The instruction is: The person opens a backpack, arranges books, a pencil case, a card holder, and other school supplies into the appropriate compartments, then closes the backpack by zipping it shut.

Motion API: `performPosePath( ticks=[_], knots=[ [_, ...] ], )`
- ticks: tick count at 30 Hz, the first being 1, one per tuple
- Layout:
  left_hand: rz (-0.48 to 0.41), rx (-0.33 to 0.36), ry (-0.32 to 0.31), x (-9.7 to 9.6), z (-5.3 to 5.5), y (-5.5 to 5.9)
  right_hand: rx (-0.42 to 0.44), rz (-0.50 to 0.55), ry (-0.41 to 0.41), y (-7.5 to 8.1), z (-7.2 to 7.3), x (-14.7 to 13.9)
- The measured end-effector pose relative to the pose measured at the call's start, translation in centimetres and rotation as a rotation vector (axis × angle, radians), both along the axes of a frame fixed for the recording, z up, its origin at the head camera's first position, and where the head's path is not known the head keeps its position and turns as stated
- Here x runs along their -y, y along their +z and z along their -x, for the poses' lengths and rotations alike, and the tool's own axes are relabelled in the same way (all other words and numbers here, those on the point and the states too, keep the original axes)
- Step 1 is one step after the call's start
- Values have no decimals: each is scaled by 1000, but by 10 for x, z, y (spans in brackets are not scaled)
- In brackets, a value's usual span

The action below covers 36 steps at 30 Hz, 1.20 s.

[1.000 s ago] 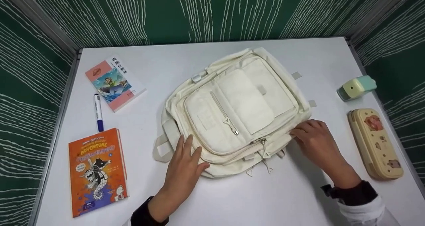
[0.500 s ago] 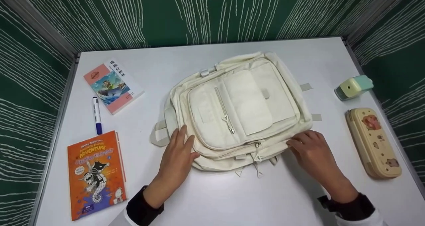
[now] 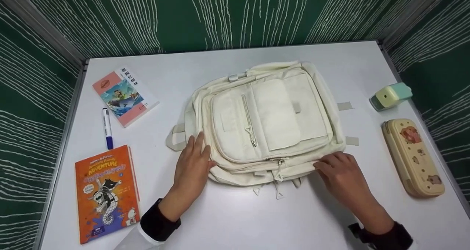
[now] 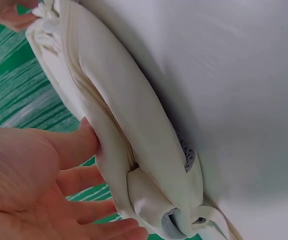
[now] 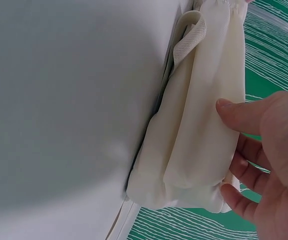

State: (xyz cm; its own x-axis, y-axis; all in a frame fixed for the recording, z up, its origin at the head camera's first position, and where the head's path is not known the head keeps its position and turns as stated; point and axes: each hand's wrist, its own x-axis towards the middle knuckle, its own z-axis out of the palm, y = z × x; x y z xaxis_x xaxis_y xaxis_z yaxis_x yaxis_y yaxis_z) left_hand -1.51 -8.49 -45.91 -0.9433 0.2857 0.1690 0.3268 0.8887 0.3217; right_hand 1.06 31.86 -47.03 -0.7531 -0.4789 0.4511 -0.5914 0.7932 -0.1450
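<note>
A cream backpack lies front side up on the white table, its top loop pointing left. My left hand rests along its lower left edge, fingers fairly straight over the front; in the left wrist view the thumb touches the side fabric. At the lower right corner my right hand pinches the bag's edge. The right wrist view shows the right thumb on the side panel and the fingertips round by the front. Triangular zipper pulls hang at the near side.
To the left lie a pink and white book, a marker with a blue cap and an orange book. On the right stand a green and yellow pencil sharpener and a beige pencil case. Green walls border the table.
The backpack has turned clockwise with both hands on it, and now lies straighter across the table. Its right end has come nearer, and the left hand has moved slightly up and left.
</note>
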Motion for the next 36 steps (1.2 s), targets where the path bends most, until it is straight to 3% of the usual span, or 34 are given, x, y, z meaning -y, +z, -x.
performPosePath(
  ticks=[12, 19, 21, 32, 36],
  knots=[
    [23, 26, -38, -4, 19, -2, -21, 13, -2, -2, 4, -1],
    [-33, 217, -62, -6, 35, 4, -16, 21, -9, -4, 9, -1],
    [-39, 245, -66, -7, 40, 4, -19, 26, -14, -4, 10, -1],
    [-53, 201, -104, -6, 71, -8, -31, 45, -43, -7, 20, 2],
    [2, 203, -87, -8, 73, -9, -37, 53, -52, -9, 21, 3]
  ],
)
